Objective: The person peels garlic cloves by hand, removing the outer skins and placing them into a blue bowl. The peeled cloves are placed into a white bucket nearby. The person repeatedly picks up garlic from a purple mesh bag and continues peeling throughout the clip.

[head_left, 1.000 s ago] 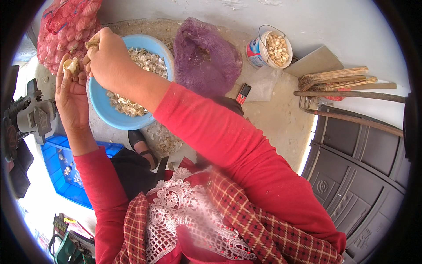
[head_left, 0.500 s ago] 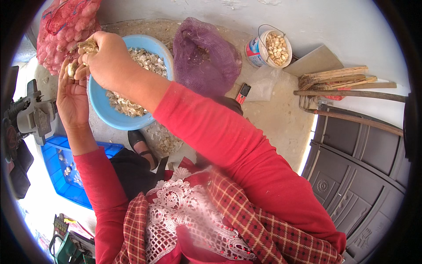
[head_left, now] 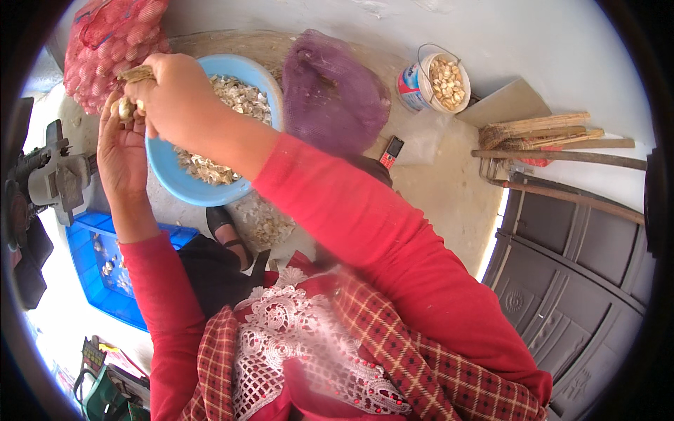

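Both of my hands meet beside a hanging net bag, at the far left of the blue basin (head_left: 160, 174). My left hand (head_left: 126, 161) is raised, its fingertips closed on a pale garlic clove (head_left: 126, 109). Right above it, my right hand (head_left: 181, 95) is closed around a dry, tan piece of garlic stalk (head_left: 137, 74); its fingertips lie against the left ones. Whatever else sits between the fingers is mostly hidden by the right hand. Papery garlic skins (head_left: 242, 98) fill the basin under my right forearm.
The red net bag of garlic bulbs (head_left: 112, 59) is behind my hands. A purple mesh sack (head_left: 337, 105), a bucket (head_left: 411, 88) of cloves and a red phone (head_left: 392, 152) are to the right. At left are a blue tray (head_left: 91, 281) and a dark metal machine (head_left: 56, 179).
Both hands have shifted slightly and the right fingers have moved down closer to the left fingertips. The whole view has shifted a little.
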